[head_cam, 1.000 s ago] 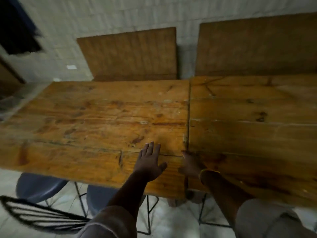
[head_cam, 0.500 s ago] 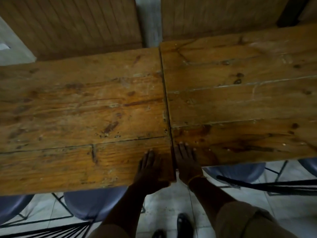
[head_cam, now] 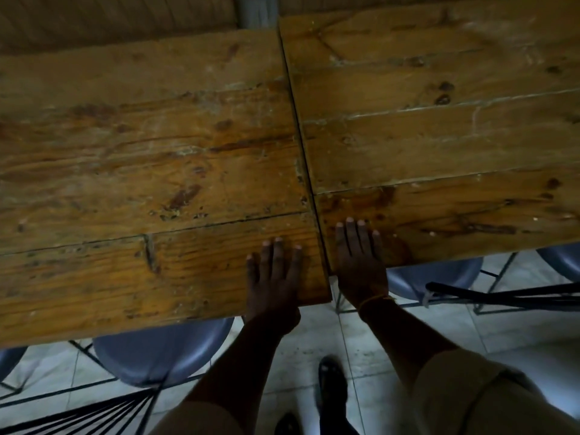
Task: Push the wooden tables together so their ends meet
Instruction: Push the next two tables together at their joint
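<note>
Two wooden tables sit end to end, the left table [head_cam: 141, 171] and the right table [head_cam: 439, 136] meeting along a thin dark seam, though the near edges do not line up — the left one juts closer. The left hand [head_cam: 273, 277] and right hand [head_cam: 361, 262] lie flat, fingers spread, gripping nothing, one each side of the seam. A further shove could pinch a finger there or worsen the offset. At least three blue chairs [head_cam: 163, 350] show below the tabletops.
</note>
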